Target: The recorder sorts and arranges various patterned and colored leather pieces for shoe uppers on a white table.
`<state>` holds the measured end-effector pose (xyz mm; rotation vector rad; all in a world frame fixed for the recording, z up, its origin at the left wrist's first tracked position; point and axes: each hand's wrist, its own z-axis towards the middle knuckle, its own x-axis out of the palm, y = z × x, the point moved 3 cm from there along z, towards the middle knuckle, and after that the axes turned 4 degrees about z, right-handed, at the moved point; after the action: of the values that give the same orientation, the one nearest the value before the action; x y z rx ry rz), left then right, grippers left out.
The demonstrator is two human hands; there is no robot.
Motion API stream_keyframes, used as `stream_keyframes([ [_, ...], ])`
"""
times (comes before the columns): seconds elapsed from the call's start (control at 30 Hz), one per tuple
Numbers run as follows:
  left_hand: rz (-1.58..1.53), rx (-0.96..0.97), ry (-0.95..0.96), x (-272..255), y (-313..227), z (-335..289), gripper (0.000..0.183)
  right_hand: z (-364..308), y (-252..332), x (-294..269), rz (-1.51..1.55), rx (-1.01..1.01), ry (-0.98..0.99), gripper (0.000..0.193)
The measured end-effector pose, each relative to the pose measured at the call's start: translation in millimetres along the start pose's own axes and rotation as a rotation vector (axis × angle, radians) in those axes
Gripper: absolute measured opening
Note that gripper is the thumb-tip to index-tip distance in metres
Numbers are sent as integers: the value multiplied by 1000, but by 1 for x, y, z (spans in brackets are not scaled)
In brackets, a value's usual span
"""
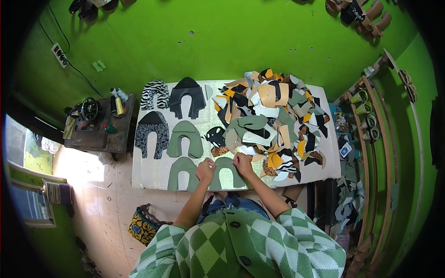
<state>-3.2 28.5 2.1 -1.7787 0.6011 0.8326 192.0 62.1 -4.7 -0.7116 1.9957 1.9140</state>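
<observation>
At six o'clock on the worktop [320, 171]: green U-shaped shoe-upper piece [225, 162], left hand [205, 169] and right hand [242, 164] curled at its upper edges, apparently steadying it; whether they pinch cannot be told. Two o'clock: scrap heap [265, 111], apart, presumably for working room.

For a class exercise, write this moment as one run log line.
left hand: at green U-shaped piece | right hand: same piece | beyond: pile of cut pieces

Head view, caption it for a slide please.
Left hand and right hand at a green arch-shaped piece on a table, beside a multicoloured heap of cut pieces.
</observation>
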Motion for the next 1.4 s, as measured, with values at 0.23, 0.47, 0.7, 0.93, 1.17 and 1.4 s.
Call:
stream_keyframes([
  [0.23, 315, 389, -198, 10, -9, -24, 19, -28, 22, 12, -257, -312, -25, 16],
  [0.47, 461, 654, -254, 20, -5, -53, 43, -63, 20, 18, -641, -467, 5, 46],
  [0.7, 334, 610, -161, 31, 2, -53, 49, -65, 17, 31, -716, -418, 25, 48],
  [0.93, 424, 620, -92, 27, -5, -59, 55, -66, 20, 30, -843, -385, 67, 49],
  [1.17, 531, 586, -97, 33, 1, -58, 55, -66, 21, 36, -1001, -417, 62, 50],
  [1.4, 483, 573, -89, 32, -1, -58, 54, -67, 25, 35, -920, -410, 29, 47],
])
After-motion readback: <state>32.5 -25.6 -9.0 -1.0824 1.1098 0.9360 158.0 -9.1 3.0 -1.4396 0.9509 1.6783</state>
